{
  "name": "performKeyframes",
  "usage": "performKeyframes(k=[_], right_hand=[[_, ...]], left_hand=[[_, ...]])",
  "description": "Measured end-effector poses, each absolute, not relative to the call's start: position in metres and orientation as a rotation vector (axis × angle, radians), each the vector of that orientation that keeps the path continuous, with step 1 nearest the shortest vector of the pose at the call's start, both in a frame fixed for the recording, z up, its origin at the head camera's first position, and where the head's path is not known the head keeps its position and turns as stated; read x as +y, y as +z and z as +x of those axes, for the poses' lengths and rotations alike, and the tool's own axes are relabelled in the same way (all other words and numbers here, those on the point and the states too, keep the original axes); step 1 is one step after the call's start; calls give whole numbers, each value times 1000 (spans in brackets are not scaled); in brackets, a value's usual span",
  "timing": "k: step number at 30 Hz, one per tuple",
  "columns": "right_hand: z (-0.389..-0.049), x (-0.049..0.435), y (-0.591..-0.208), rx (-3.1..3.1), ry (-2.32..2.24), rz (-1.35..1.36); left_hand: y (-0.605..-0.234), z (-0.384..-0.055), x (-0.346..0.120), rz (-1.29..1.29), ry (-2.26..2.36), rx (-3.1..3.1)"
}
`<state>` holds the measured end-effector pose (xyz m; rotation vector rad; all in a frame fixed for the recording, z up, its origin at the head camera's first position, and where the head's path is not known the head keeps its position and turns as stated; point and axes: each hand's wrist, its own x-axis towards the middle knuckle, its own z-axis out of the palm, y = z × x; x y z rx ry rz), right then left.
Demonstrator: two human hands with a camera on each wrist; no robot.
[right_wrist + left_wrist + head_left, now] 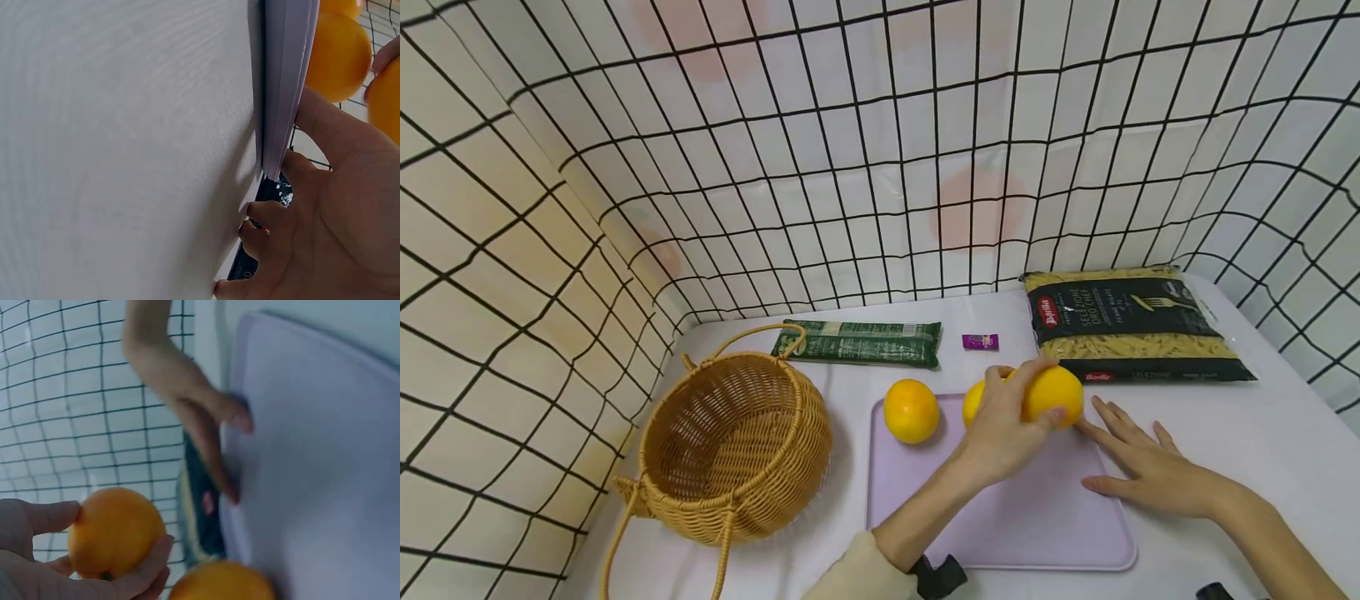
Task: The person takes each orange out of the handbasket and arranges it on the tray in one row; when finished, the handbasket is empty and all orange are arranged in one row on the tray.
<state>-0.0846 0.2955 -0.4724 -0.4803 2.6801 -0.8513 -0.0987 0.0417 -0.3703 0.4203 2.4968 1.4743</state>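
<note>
My left hand [1002, 435] grips an orange [1057, 397] above the right back part of a lilac tray [1037, 525]. In the left wrist view, thumb and fingers curve round that orange [115, 531]. A second orange [912, 412] sits at the tray's back left corner. Another orange [972, 402] lies between them, partly hidden by the left hand. My right hand [1157, 479] is at the tray's right edge, fingers extended and spread, holding nothing. The right wrist view shows the right hand [350, 212] against the tray's rim [284, 87].
A wicker basket [808, 467] with raised handles stands left of the tray. Behind lie a green packet [865, 342], a small purple sachet [981, 342] and a Barilla pasta bag [1127, 325]. Black netting [880, 158] encloses the back and sides of the white table.
</note>
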Motion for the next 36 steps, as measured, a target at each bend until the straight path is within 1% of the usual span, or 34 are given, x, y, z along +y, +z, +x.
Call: performKeyframes(k=[7, 14, 22, 28, 36], right_hand=[[-85, 296, -476, 2679, -877, -465], [-86, 297, -474, 2684, -856, -463], [-81, 297, -474, 2688, -855, -477], [-73, 299, -474, 2704, -866, -538], [-67, 303, -473, 2674, -885, -540]], left_hand=[[-407, -100, 84, 366, 1565, 2511], [-428, -103, 107, 344, 1555, 2624], [-440, -110, 114, 231, 1560, 2698], [-441, -111, 112, 238, 1512, 2730], [-441, -110, 109, 280, 1457, 2751]])
